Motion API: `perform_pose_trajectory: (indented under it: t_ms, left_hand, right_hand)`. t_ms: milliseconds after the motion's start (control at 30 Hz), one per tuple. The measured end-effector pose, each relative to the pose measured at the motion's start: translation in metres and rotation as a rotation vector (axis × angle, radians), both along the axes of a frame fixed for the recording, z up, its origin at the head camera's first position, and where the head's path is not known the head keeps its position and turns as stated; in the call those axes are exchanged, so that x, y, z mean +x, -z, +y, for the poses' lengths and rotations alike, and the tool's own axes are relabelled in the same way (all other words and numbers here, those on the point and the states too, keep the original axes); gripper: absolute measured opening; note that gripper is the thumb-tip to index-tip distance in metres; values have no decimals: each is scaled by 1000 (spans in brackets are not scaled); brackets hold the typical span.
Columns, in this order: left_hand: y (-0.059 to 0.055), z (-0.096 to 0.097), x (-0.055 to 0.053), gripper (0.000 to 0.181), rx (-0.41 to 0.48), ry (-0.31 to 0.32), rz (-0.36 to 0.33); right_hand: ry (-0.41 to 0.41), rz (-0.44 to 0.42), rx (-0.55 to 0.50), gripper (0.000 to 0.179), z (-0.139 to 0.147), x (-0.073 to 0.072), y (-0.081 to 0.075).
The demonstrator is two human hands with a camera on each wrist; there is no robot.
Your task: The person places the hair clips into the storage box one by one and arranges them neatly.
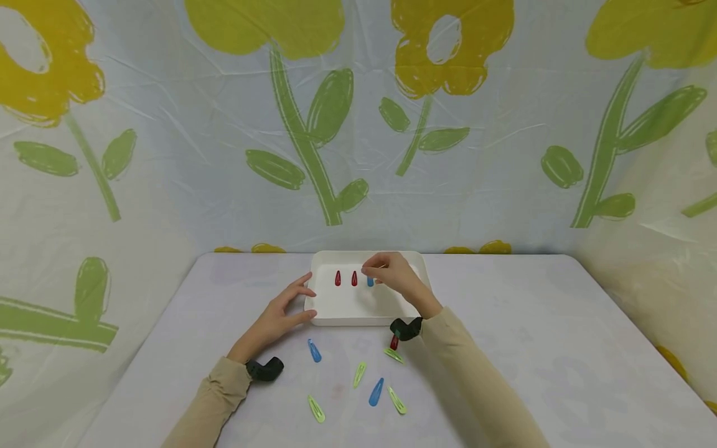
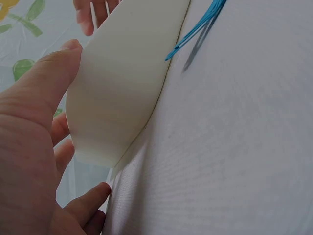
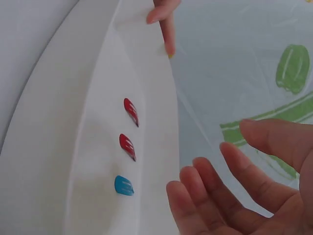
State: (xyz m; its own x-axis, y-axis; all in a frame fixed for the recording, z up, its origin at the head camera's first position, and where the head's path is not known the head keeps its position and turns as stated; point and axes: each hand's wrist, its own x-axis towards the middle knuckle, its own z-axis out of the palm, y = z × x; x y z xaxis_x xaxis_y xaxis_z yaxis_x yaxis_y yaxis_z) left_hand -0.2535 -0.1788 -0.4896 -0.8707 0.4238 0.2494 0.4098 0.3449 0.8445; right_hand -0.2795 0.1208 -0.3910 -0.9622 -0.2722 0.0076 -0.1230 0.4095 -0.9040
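Observation:
In the head view a white tray (image 1: 347,322) stands at the back of the table. Inside it lie a red snap hair clip (image 1: 338,278), a second red hair clip (image 1: 355,279) and a blue hair clip (image 1: 370,282), side by side in a row. My right hand (image 1: 394,274) is over the tray just by the blue clip; in the right wrist view its thumb and fingers stand apart with nothing between them. My left hand (image 1: 282,308) is at the tray's left side, fingers spread, the thumb at the rim near the front corner.
On the table before the tray lie blue clips (image 1: 314,350) (image 1: 376,392), several green clips (image 1: 316,409) and a red clip (image 1: 394,341) partly covered by the right wrist's black camera strap (image 1: 406,328). A flower-printed curtain (image 1: 224,186) hangs behind the table.

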Motion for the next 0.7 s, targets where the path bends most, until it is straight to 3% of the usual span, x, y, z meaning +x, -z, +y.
perform_pose_trajectory:
  t_ms: [200, 300, 500, 700]
  left_hand:
    - [1, 0, -1, 39, 0, -3, -5]
    - [1, 0, 0, 38, 3, -4, -4]
    - [0, 0, 0, 40, -3, -14, -10]
    - [0, 0, 0, 39, -3, -9, -7]
  right_hand:
    - [24, 204, 75, 16, -2, 9, 0]
    - [25, 297, 62, 15, -5, 15, -2]
    - [-10, 402, -10, 11, -12, 27, -5]
    - [-82, 501, -18, 9, -19, 42, -3]
